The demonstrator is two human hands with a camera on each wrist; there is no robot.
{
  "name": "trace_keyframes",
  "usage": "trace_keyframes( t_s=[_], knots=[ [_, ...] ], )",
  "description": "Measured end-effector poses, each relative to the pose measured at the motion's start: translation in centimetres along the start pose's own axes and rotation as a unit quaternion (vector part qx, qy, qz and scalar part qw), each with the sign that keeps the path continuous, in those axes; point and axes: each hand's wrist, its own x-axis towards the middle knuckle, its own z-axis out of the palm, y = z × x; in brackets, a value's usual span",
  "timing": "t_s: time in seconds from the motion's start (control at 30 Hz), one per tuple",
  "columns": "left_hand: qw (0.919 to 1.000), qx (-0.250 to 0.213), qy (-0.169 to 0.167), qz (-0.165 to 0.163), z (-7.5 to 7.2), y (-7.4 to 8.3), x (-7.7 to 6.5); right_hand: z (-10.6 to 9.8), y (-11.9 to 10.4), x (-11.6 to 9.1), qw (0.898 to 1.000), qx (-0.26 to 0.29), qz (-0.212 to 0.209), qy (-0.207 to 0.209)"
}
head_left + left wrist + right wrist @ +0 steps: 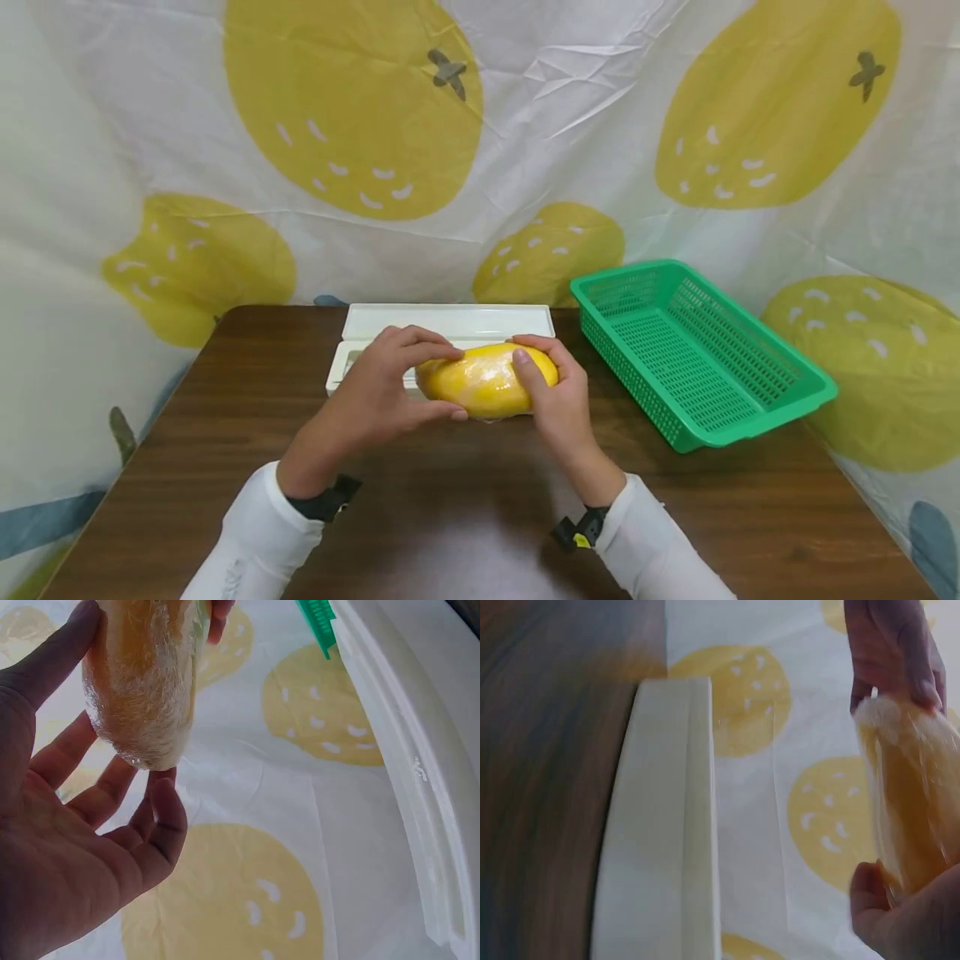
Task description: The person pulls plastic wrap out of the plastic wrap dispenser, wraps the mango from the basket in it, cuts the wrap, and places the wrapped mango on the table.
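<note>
A yellow, oblong fruit is wrapped in shiny clear plastic film and held up above the table, lying sideways between both hands. My left hand pinches its left end between thumb and fingers. In the left wrist view the film on the fruit looks wrinkled near that end, with the left fingers curled below it. My right hand grips the other end, thumb on the near face and fingers behind. Behind the hands lies a long white plastic case with its lid raised, partly hidden by the left hand and the fruit.
A green perforated plastic basket stands at the right of the brown wooden table. Behind the table hangs a pale cloth printed with yellow fruits. The white case also shows in the left wrist view.
</note>
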Motion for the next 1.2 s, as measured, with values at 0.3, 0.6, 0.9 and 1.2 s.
trace_keyframes(
  t_s=[0.3,0.6,0.9,1.2],
  knots=[
    [0.9996,0.005,0.009,0.026,-1.3,-0.2,-1.3,-3.2,-1.5,0.0,0.944,-0.200,-0.129,-0.230],
    [0.9983,0.028,-0.031,0.041,-1.5,0.1,-1.9,-4.1,-3.0,-0.2,0.887,-0.347,-0.185,-0.242],
    [0.9968,0.041,-0.059,0.034,0.4,-1.2,-3.3,-4.1,-1.6,-0.8,0.870,-0.367,-0.178,-0.278],
    [0.9906,0.044,-0.125,-0.031,3.6,-2.9,-5.8,-3.5,2.6,-2.8,0.854,-0.392,-0.144,-0.310]
  ],
)
